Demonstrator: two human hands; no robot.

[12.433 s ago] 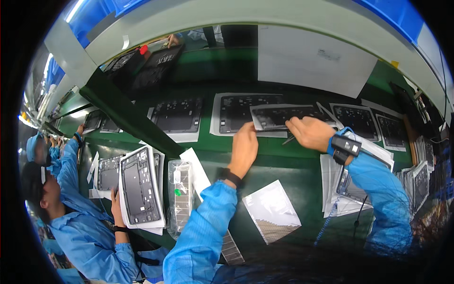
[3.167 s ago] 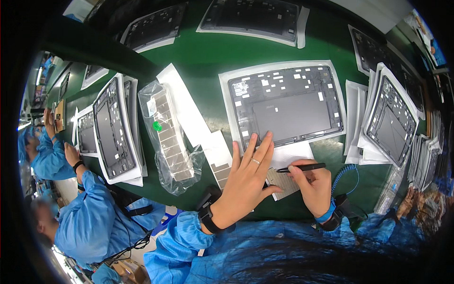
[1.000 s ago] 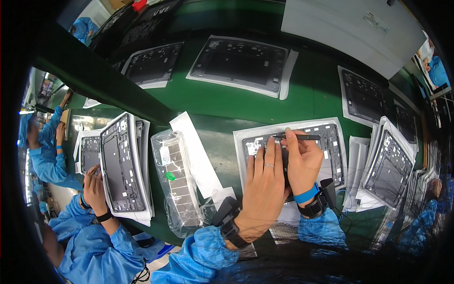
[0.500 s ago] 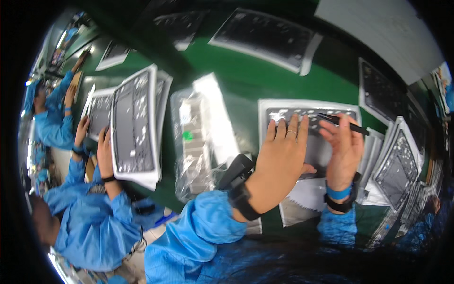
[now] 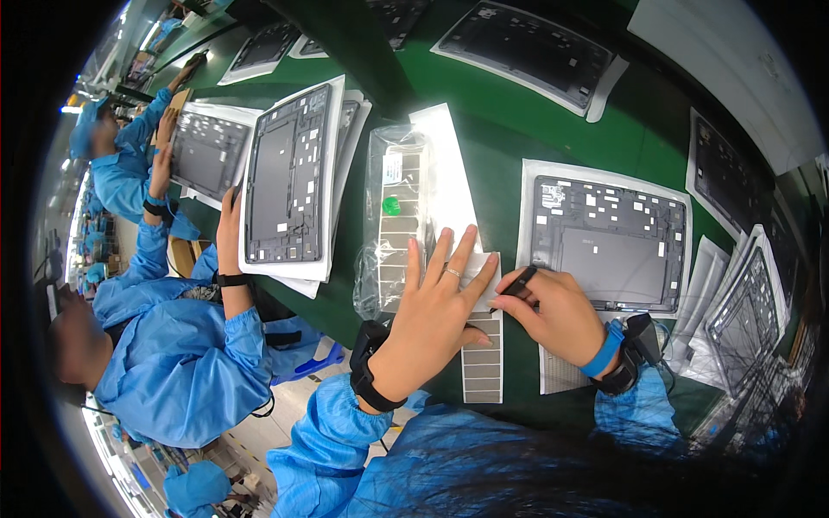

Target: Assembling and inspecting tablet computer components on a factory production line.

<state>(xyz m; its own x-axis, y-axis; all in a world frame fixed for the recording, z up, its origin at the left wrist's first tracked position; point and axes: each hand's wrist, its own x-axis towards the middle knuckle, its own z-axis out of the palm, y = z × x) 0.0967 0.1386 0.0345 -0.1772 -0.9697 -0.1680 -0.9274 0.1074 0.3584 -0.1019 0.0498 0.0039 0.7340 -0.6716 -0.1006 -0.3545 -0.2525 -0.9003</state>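
Observation:
My left hand (image 5: 436,298) lies with fingers spread over a narrow sheet of grey rectangular stickers (image 5: 482,371) and white paper. My right hand (image 5: 557,315) pinches a slim black pen-shaped tool (image 5: 520,281), its pointed end down at the sticker sheet's right edge, beside my left fingers. Whether the tip touches a sticker I cannot tell. Just beyond my right hand, a dark grey tablet-shaped housing (image 5: 617,268) with small white patches lies on a white foam sheet (image 5: 528,194). Left of my hands is a clear plastic bag (image 5: 370,250) around another sticker sheet (image 5: 406,220) with a green dot.
On the left, a co-worker in blue (image 5: 186,345) handles a stack of similar housings (image 5: 289,173). More housings (image 5: 522,52) lie along the far side of the green table (image 5: 492,142). Foam-wrapped housings (image 5: 743,319) lean together at the right. A dark post (image 5: 363,60) rises beyond the bag.
Both hands have moved left, off the housing and onto the sticker sheet. The black tool has travelled with my right hand and now points down-left. The view has shifted, and the housing lies uncovered.

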